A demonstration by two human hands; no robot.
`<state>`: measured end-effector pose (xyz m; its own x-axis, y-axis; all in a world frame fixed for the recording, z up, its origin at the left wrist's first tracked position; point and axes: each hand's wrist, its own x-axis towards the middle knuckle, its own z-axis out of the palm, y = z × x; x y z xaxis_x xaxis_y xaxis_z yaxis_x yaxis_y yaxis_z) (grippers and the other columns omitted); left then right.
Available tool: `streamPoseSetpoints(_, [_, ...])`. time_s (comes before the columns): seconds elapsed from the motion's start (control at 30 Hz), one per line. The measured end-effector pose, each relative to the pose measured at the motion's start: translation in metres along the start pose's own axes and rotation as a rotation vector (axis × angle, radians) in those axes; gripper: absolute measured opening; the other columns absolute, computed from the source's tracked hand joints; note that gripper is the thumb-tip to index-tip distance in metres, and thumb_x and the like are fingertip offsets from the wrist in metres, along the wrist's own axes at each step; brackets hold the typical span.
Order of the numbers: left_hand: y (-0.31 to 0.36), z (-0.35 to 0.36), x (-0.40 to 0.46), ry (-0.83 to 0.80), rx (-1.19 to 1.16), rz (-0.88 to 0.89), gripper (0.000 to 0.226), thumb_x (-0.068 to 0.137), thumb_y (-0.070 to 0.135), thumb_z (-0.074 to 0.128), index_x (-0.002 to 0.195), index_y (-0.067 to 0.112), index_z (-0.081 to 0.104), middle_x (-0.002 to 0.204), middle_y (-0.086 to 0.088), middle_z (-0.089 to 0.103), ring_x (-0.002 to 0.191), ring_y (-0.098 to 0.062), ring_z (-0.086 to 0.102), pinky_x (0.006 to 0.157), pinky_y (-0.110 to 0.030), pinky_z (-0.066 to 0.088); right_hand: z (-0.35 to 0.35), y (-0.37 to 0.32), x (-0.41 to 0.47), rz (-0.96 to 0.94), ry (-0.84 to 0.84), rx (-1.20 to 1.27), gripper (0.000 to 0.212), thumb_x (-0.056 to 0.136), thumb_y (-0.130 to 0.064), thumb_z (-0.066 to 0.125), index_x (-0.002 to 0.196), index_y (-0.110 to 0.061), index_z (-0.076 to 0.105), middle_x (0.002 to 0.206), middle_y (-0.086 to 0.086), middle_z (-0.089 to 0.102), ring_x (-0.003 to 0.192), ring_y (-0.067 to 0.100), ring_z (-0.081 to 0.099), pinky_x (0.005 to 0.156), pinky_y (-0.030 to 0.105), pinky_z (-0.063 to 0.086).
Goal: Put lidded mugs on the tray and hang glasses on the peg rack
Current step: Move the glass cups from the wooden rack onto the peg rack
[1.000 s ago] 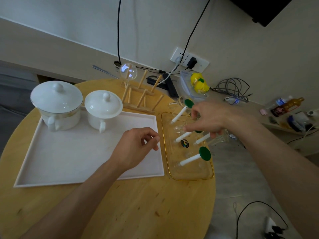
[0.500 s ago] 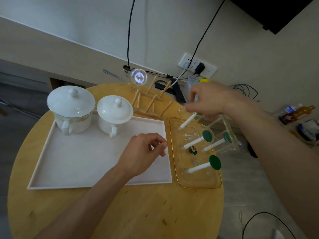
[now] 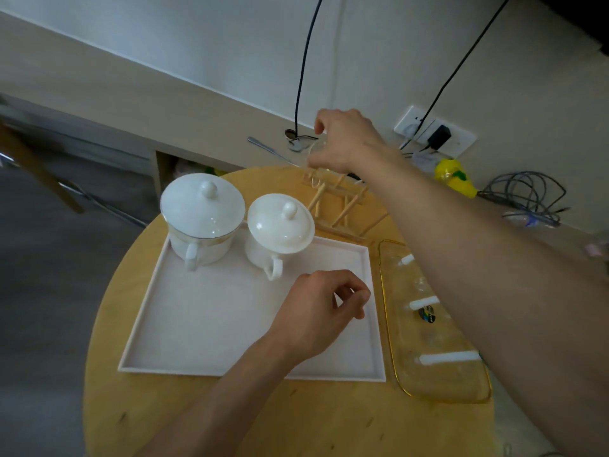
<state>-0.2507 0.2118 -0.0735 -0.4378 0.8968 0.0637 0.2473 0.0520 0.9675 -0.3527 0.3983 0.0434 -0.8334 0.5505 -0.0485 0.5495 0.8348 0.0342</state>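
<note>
Now | right hand [image 3: 346, 141] grips blurred glass [image 3: 314, 150] over peg rack [image 3: 339, 206] (partly hidden) | left hand [image 3: 316, 313] loosely curled, empty

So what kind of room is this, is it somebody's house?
Probably a home or hotel room, not a kitchen: a small round wooden table by a wall, a wall socket with a charger plugged in, and tangled cables on a low shelf.

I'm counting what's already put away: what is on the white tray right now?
Two white lidded mugs stand at the far edge of the white tray. The left hand hovers over its near right part, covering that patch.
</note>
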Motion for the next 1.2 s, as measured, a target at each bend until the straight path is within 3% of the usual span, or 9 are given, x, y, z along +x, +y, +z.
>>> streamPoseSetpoints(0.17, [-0.002, -0.003, 0.002, 0.010, -0.015, -0.002, 0.014, 0.099, 0.032, 0.062, 0.100, 0.026, 0.075, 0.080, 0.013, 0.078, 0.063, -0.010, 0.067, 0.061, -0.017, 0.053, 0.010, -0.003, 0.006, 0.017, -0.011, -0.024, 0.052, 0.077, -0.032, 0.079, 0.124, -0.018, 0.062, 0.123, 0.012, 0.062, 0.109, 0.032, 0.058, 0.082, 0.036, 0.049])
streamPoseSetpoints(0.33, [-0.001, -0.004, 0.002, 0.009, -0.023, -0.004, 0.015, 0.100, 0.033, 0.062, 0.101, 0.025, 0.075, 0.080, 0.013, 0.077, 0.062, -0.005, 0.065, 0.059, -0.011, 0.048, 0.003, -0.005, 0.003, 0.022, 0.031, 0.020, 0.052, 0.080, -0.031, 0.077, 0.127, -0.016, 0.063, 0.125, 0.013, 0.058, 0.111, 0.033, 0.059, 0.085, 0.035, 0.049])
streamPoseSetpoints(0.43, [0.001, -0.002, 0.001, 0.010, -0.034, -0.003, 0.015, 0.099, 0.032, 0.062, 0.098, 0.025, 0.076, 0.078, 0.012, 0.078, 0.058, -0.004, 0.062, 0.059, -0.013, 0.047, -0.014, -0.003, -0.003, -0.001, 0.094, 0.043, 0.051, 0.080, -0.035, 0.078, 0.125, -0.015, 0.065, 0.116, 0.010, 0.060, 0.108, 0.031, 0.060, 0.078, 0.032, 0.046])
streamPoseSetpoints(0.53, [0.004, 0.004, -0.002, -0.012, -0.030, 0.004, 0.014, 0.099, 0.031, 0.063, 0.096, 0.026, 0.076, 0.076, 0.013, 0.077, 0.055, -0.006, 0.060, 0.058, -0.013, 0.045, -0.039, 0.004, -0.016, -0.009, 0.167, 0.067, 0.055, 0.079, -0.045, 0.077, 0.125, -0.017, 0.064, 0.121, 0.010, 0.063, 0.107, 0.026, 0.055, 0.076, 0.031, 0.038])
streamPoseSetpoints(0.77, [0.009, 0.010, -0.006, -0.027, -0.001, 0.026, 0.012, 0.098, 0.026, 0.065, 0.093, 0.025, 0.076, 0.073, 0.012, 0.077, 0.055, -0.003, 0.059, 0.057, -0.010, 0.042, -0.093, 0.036, -0.107, 0.050, 0.228, 0.114, 0.049, 0.084, -0.051, 0.067, 0.121, -0.018, 0.067, 0.112, 0.000, 0.064, 0.105, 0.018, 0.046, 0.078, 0.030, 0.036])
streamPoseSetpoints(0.9, [0.012, 0.017, -0.011, -0.047, 0.032, 0.043, 0.011, 0.098, 0.027, 0.066, 0.093, 0.026, 0.076, 0.072, 0.013, 0.077, 0.056, -0.003, 0.060, 0.057, -0.011, 0.043, -0.106, 0.060, -0.175, 0.182, 0.156, 0.072, 0.046, 0.083, -0.056, 0.067, 0.115, -0.024, 0.070, 0.111, 0.001, 0.068, 0.108, 0.020, 0.055, 0.077, 0.033, 0.042])
streamPoseSetpoints(1.0, [0.013, 0.023, -0.012, -0.053, 0.052, 0.050, 0.011, 0.097, 0.026, 0.067, 0.092, 0.027, 0.076, 0.071, 0.015, 0.076, 0.057, -0.004, 0.061, 0.057, -0.011, 0.043, -0.110, 0.071, -0.219, 0.299, 0.061, 0.105, 0.035, 0.081, -0.056, 0.068, 0.102, -0.027, 0.071, 0.100, 0.000, 0.071, 0.083, 0.017, 0.069, 0.076, 0.035, 0.055])
streamPoseSetpoints(1.1, [0.014, 0.028, -0.011, -0.047, 0.066, 0.057, 0.011, 0.097, 0.025, 0.067, 0.090, 0.026, 0.076, 0.071, 0.014, 0.076, 0.058, -0.004, 0.061, 0.058, -0.009, 0.043, -0.108, 0.077, -0.248, 0.394, -0.029, 0.130, 0.033, 0.081, -0.057, 0.069, 0.090, -0.025, 0.071, 0.076, -0.003, 0.077, 0.058, 0.013, 0.074, 0.072, 0.038, 0.063])
streamPoseSetpoints(1.2, [0.015, 0.032, -0.011, -0.047, 0.064, 0.064, 0.011, 0.096, 0.025, 0.069, 0.088, 0.025, 0.076, 0.070, 0.013, 0.077, 0.058, -0.005, 0.060, 0.059, -0.009, 0.043, -0.102, 0.080, -0.263, 0.466, -0.135, 0.101, 0.035, 0.085, -0.055, 0.069, 0.090, -0.021, 0.071, 0.062, -0.001, 0.076, 0.053, 0.008, 0.074, 0.056, 0.023, 0.055])
